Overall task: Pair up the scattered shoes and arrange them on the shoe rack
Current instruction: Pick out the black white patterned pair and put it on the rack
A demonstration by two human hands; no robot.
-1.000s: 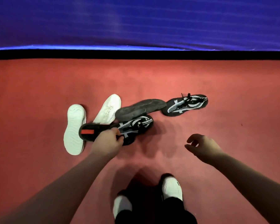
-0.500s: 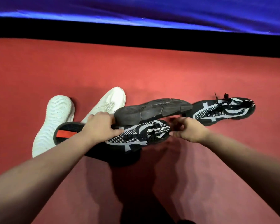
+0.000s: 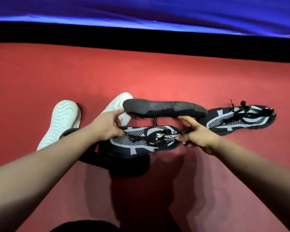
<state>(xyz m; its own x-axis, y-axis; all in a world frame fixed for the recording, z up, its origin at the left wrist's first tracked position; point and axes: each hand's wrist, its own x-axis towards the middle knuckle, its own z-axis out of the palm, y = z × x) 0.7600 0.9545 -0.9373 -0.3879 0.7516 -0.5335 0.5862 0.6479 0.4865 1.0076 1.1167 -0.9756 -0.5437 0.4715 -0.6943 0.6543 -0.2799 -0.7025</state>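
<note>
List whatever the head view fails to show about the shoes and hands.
All in the head view:
- Black shoe with red patch: mostly under the left forearm.
- White sneaker lying upper-up: partly behind left hand.
- Dark grey-soled shoe: upper faces away.
- Black-and-white patterned knit shoe: small print blurred; grips of right hand and left hand unclear.
- Shoe rack: out of frame.

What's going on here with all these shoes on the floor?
A person is sorting shoes on a red carpet. The left hand and right hand grip the two ends of a patterned shoe, and a finger of each reaches toward an upturned black shoe just behind it. A second patterned shoe lies to the right, and white shoes lie to the left. No rack is in view.
</note>
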